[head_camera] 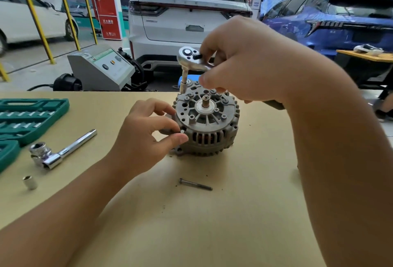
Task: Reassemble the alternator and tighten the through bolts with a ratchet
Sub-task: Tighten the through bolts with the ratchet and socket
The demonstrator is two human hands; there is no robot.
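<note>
A grey alternator (pixel 209 122) stands upright on the tan table (pixel 191 224), shaft end up. My right hand (pixel 251 60) grips a chrome ratchet (pixel 190 57) above its far rim; the ratchet's extension and socket (pixel 184 82) stand upright on the housing's far-left edge. My left hand (pixel 148 137) rests against the alternator's left side, thumb and fingers curled round the housing rim near a small bolt head. One loose through bolt (pixel 195 184) lies on the table in front of the alternator.
A green socket set case (pixel 27 118) lies open at the left edge. Beside it lie a chrome T-handle with a socket (pixel 61 152) and a loose small socket (pixel 30 182). Beyond the table stand a grey machine (pixel 102 69) and parked cars.
</note>
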